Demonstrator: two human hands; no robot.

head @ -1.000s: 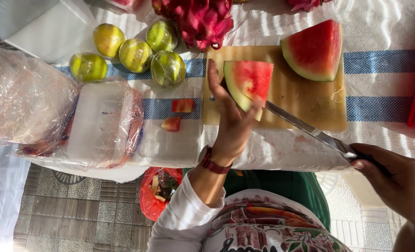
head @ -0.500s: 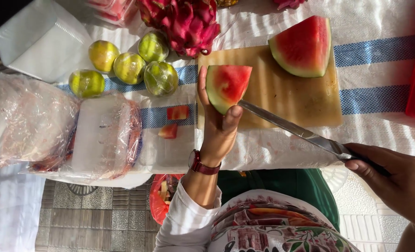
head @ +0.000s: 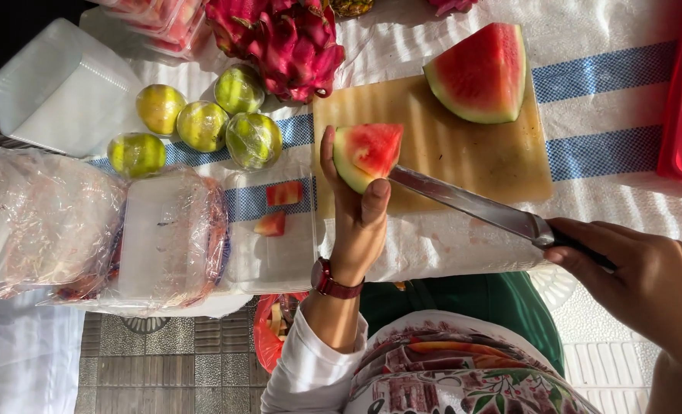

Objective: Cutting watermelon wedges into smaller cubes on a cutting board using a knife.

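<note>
Left hand (head: pixel 360 222) gripping the watermelon wedge (head: pixel 368 153), right hand (head: pixel 647 276) closed on the knife (head: pixel 479 207) — I'd keep the blade clear of that thumb.

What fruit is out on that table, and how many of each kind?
Green-yellow citrus fruits: 5
Watermelon wedges: 2, one on the cutting board, one in the left hand
Small watermelon pieces in the clear tray: 2
Dragon fruit pile: 1, single fruits hard to separate
Total: 10

Bright striped sun, sharp, top-left dark.
</note>
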